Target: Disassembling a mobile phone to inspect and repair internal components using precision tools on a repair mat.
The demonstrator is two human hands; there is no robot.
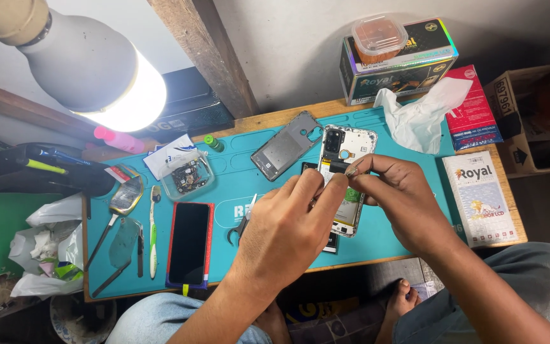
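Observation:
An opened phone (346, 153) with its back off lies on the teal work mat (243, 172), camera end away from me. My left hand (288, 223) rests its fingertips on the phone's middle. My right hand (393, 191) pinches a small dark part at the phone's upper middle between thumb and forefinger. A grey inner cover plate (286, 145) lies just left of the phone. Tweezers (244, 222) poke out from under my left hand.
A red-framed dark screen panel (189, 243) lies left of my hands. Further left are a toothbrush (153, 229), metal tools (124, 200) and a clear tub of parts (187, 176). Boxes (399, 60), tissue (424, 111) and a flat white package (482, 197) sit at right. A lit bulb (97, 73) hangs upper left.

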